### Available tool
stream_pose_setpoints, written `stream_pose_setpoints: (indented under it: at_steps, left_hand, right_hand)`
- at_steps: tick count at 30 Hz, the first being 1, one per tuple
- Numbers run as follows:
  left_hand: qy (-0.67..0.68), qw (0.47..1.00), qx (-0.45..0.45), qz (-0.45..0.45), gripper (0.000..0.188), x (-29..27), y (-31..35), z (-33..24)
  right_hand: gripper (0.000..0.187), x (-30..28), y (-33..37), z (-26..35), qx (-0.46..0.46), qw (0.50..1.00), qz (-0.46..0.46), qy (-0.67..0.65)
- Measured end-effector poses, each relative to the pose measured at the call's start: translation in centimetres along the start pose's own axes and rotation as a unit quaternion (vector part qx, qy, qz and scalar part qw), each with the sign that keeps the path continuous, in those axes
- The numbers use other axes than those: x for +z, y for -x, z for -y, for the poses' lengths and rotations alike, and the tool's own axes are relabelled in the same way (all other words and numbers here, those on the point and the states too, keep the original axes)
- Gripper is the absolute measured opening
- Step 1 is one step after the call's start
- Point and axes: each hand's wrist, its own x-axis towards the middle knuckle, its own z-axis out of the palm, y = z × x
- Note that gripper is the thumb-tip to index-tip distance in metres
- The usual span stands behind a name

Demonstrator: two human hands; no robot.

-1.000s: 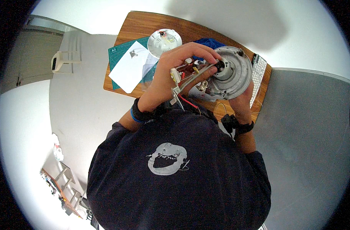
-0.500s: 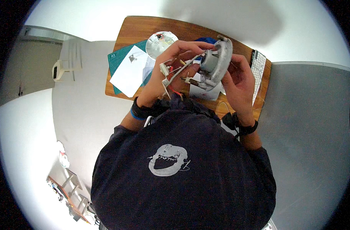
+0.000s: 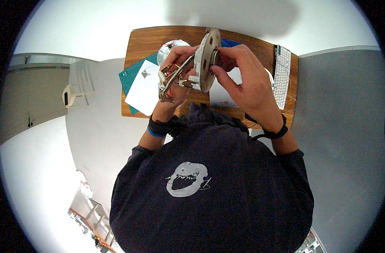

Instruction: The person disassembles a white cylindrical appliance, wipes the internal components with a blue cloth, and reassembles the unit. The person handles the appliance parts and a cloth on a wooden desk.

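Above the desk I hold up a round metal heating plate (image 3: pixel 207 76), turned nearly edge-on with its flat face toward the right. My left hand (image 3: pixel 180 54) grips it from the left, its fingers partly hidden behind the plate and the parts fixed to it. A metal bracket (image 3: pixel 169 84) with white connectors and red wires hangs off the plate's back, in front of my left palm. From the right, the thumb and fingers of my right hand (image 3: pixel 252 84) pinch a small round metal piece (image 3: pixel 215 58) at the plate's centre.
On the wooden desk (image 3: pixel 154 36), a white sheet (image 3: pixel 142 90) overlaps a green cutting mat (image 3: pixel 129 78) at left. A white round part (image 3: pixel 165 50) stands behind my left hand. Something blue (image 3: pixel 230 43) lies at the back, a white keyboard (image 3: pixel 282 74) at right.
The plate has turned so its flat face shows toward the right, and it has shifted left. My right hand has moved from its rim to the centre piece.
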Motion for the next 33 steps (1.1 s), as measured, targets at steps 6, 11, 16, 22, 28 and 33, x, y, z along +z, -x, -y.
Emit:
stream_pose_setpoints:
  at_steps: [6, 11, 16, 22, 28, 33]
  left_hand:
    - [0.016, 0.996, -0.074, -0.047, 0.047, 0.0, 1.2, 0.5]
    - [0.212, 0.963, -0.140, -0.086, 0.051, -0.6, 2.4, 1.4]
    - [0.179, 0.969, -0.152, -0.075, 0.050, -0.9, 2.1, 1.4]
    - [0.212, 0.963, -0.147, -0.075, 0.044, -0.1, 2.0, 1.3]
    - [0.246, 0.955, -0.154, -0.064, 0.041, 0.2, 1.8, 0.7]
    - [0.239, 0.947, -0.213, -0.017, 0.038, -1.6, 1.8, 0.9]
  right_hand:
    - [0.037, 0.3, 0.2, -0.7, -0.027, 1.000, 0.004, 0.004]
    - [0.048, 0.7, 0.4, -1.2, -0.029, 0.999, 0.034, -0.016]
    - [0.052, 0.6, 0.5, -1.8, -0.053, 0.997, 0.049, 0.037]
    - [0.046, 1.1, 0.8, -1.7, -0.022, 0.998, 0.031, 0.041]
    - [0.046, 1.5, 1.3, -2.6, -0.035, 0.997, 0.052, 0.050]
    - [0.048, 1.0, 1.4, -2.6, -0.013, 0.995, 0.083, 0.048]
